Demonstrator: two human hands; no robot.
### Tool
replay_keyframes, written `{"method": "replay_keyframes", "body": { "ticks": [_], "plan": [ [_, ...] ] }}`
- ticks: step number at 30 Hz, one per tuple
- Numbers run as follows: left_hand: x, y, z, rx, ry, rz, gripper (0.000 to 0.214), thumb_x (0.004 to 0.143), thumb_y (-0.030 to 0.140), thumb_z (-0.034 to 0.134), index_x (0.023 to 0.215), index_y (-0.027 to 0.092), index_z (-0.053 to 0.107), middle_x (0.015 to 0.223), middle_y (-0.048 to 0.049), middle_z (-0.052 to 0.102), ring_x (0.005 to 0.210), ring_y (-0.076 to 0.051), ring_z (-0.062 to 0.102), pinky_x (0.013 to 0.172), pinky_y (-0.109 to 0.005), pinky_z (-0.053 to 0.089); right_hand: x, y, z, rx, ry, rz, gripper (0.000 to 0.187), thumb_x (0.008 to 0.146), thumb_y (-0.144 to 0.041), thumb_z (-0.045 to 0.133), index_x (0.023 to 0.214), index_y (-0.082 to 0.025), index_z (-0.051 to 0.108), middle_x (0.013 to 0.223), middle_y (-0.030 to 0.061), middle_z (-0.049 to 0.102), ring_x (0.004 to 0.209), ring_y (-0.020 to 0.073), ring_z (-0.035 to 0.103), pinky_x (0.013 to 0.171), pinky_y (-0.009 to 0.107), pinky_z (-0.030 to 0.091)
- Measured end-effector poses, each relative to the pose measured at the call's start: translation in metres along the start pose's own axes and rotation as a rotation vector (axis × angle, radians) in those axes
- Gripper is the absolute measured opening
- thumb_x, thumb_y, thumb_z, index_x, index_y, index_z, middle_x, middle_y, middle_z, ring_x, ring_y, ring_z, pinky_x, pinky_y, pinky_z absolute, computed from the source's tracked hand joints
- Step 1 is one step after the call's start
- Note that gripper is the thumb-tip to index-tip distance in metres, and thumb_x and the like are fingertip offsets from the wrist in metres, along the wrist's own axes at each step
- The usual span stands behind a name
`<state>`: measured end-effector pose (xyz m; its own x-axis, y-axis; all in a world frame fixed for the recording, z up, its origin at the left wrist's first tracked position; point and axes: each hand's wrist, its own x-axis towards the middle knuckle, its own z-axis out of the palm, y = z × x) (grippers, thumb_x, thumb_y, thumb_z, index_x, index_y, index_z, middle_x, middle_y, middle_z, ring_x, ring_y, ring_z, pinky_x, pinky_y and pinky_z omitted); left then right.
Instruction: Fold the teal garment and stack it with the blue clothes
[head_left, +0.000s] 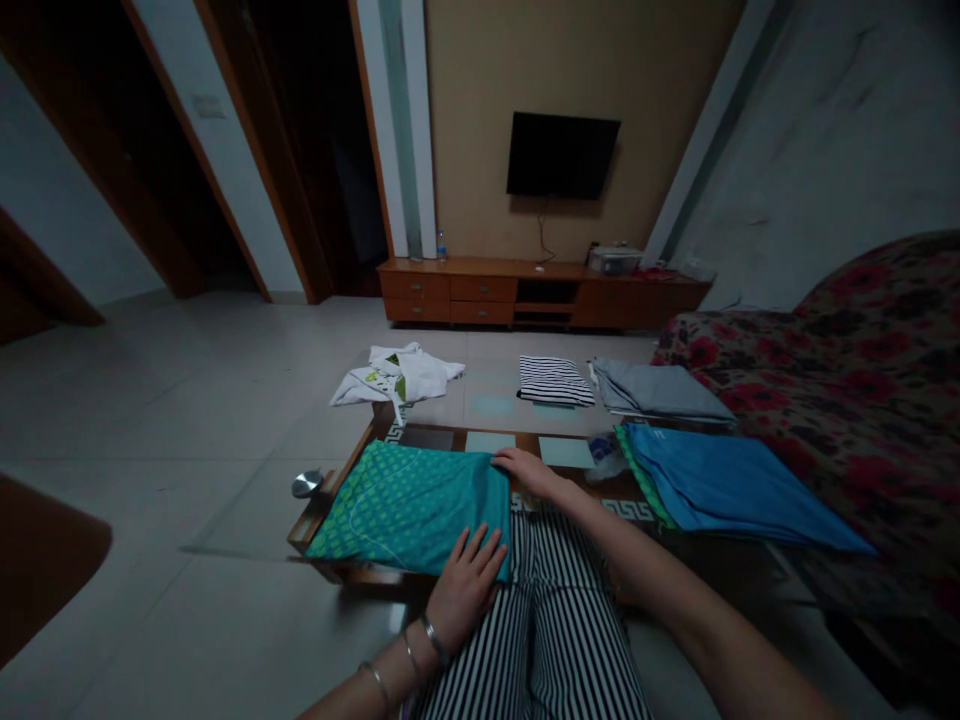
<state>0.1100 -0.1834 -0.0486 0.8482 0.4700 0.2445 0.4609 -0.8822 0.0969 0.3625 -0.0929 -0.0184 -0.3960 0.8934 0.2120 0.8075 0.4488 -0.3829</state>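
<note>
The left hand (476, 572) lay on the near right part of a teal-and-green patterned cloth (416, 505), its fingers slightly apart and closed on nothing. The right hand (529, 470) touched the far right corner of that cloth with its fingertips; whether they pinched the fabric or only rested on it could not be told. The cloth lay flat, stretching leftward from both hands across a glass-topped table (566, 452), its paler green, dotted end farthest from them. Silver bangles (431, 637) circled the left wrist, and black-and-white striped trousers (536, 640) showed between the forearms.

Beyond the hands and to their left, a white garment with a green print (420, 375) lay loosely crumpled. Beyond the right hand was a folded striped cloth (555, 380), and next to it, farther right, a grey folded cloth (660, 388). To the right of the right hand lay a folded blue cloth (727, 485), with a green layer (646, 480) at its edge nearest the hand; a clear plastic bag (609, 460) lay between, its contents unclear. Farther right stood a sofa with a floral cover (862, 340). Well beyond both hands, a flat-screen television (562, 155) hung above a low wooden cabinet (480, 292).
</note>
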Motion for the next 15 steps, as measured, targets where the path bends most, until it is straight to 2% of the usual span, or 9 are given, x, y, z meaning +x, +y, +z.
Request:
{"method": "replay_keyframes", "body": {
  "ticks": [3, 6, 9, 11, 13, 15],
  "plan": [
    [-0.003, 0.011, 0.002, -0.059, 0.048, -0.015, 0.055, 0.078, 0.005, 0.046, 0.131, 0.020, 0.052, 0.141, -0.0074, 0.047, 0.133, -0.027, 0.039, 0.108, -0.053, 0.034, -0.016, -0.004, -0.008, -0.060, -0.017, 0.000, 0.044, 0.083, -0.008, 0.050, 0.125, -0.021, 0.056, 0.123, 0.0089, 0.056, 0.113, 0.0180, 0.050, 0.097, 0.033, 0.038],
    [-0.002, 0.019, -0.014, -0.296, 0.080, -0.084, 0.051, 0.079, 0.008, 0.042, 0.125, 0.023, 0.057, 0.132, -0.0054, 0.057, 0.127, -0.025, 0.048, 0.107, -0.050, 0.036, -0.041, -0.010, -0.014, -0.114, -0.031, -0.005, 0.052, 0.078, -0.005, 0.053, 0.128, -0.019, 0.054, 0.122, 0.0109, 0.055, 0.112, 0.0201, 0.048, 0.094, 0.034, 0.039],
    [0.006, 0.024, -0.050, -0.626, 0.055, -0.307, 0.041, 0.088, 0.024, 0.037, 0.121, 0.023, 0.062, 0.109, -0.0060, 0.069, 0.103, -0.023, 0.063, 0.094, -0.040, 0.048, -0.070, -0.018, -0.014, -0.105, -0.014, 0.051, 0.057, 0.072, 0.000, 0.054, 0.126, -0.020, 0.054, 0.119, 0.0103, 0.054, 0.111, 0.0207, 0.047, 0.091, 0.034, 0.038],
    [0.014, 0.025, -0.081, -0.806, 0.044, -0.465, 0.042, 0.089, 0.037, 0.037, 0.117, 0.021, 0.064, 0.094, -0.0056, 0.072, 0.089, -0.022, 0.065, 0.084, -0.036, 0.051, -0.088, -0.026, -0.012, -0.073, 0.033, 0.125, 0.056, 0.071, 0.001, 0.052, 0.122, -0.021, 0.058, 0.115, 0.0084, 0.055, 0.109, 0.0197, 0.046, 0.091, 0.034, 0.038],
    [0.022, 0.022, -0.110, -0.917, 0.086, -0.555, 0.043, 0.086, 0.044, 0.042, 0.111, 0.019, 0.067, 0.091, -0.0050, 0.071, 0.090, -0.023, 0.063, 0.082, -0.034, 0.050, -0.101, -0.035, -0.009, -0.023, 0.091, 0.180, 0.051, 0.071, -0.002, 0.054, 0.118, -0.022, 0.060, 0.113, 0.0070, 0.055, 0.107, 0.0191, 0.046, 0.090, 0.034, 0.038],
    [0.027, 0.017, -0.131, -0.974, 0.153, -0.605, 0.040, 0.083, 0.047, 0.047, 0.104, 0.021, 0.068, 0.098, -0.0049, 0.070, 0.099, -0.024, 0.061, 0.087, -0.033, 0.049, -0.110, -0.044, -0.005, 0.038, 0.149, 0.202, 0.045, 0.070, -0.006, 0.058, 0.112, -0.021, 0.062, 0.111, 0.0061, 0.055, 0.105, 0.0191, 0.046, 0.089, 0.034, 0.038]
  ]
}}
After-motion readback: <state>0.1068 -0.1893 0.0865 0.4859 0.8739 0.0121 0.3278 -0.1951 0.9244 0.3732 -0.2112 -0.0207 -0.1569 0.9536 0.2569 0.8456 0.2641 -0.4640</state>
